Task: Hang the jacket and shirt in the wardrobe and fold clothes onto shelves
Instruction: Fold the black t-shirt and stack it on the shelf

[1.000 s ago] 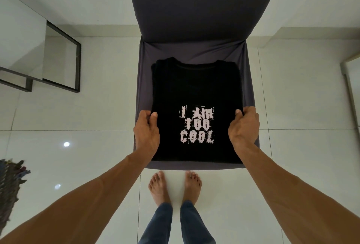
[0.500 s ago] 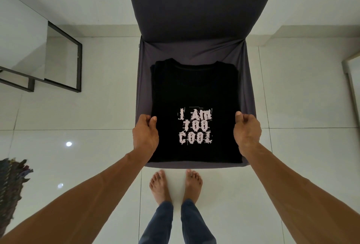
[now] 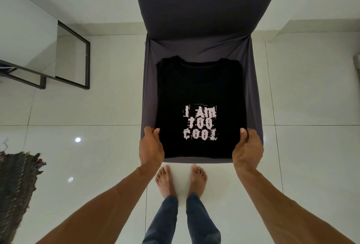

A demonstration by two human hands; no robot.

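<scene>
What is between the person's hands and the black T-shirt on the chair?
Nothing visible. The left hand and right hand each grip a side of the black T-shirt, thumbs on top. The wardrobe is out of view.

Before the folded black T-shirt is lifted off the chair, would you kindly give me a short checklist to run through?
1. Left hand grips the black T-shirt, thumb on top: ok.
2. Right hand grips the opposite edge: ok.
3. Fold tidy, print facing up: ok.
4. T-shirt lies wholly on the chair seat: ok.
5. Wardrobe shelf free: cannot tell, out of view.
</scene>
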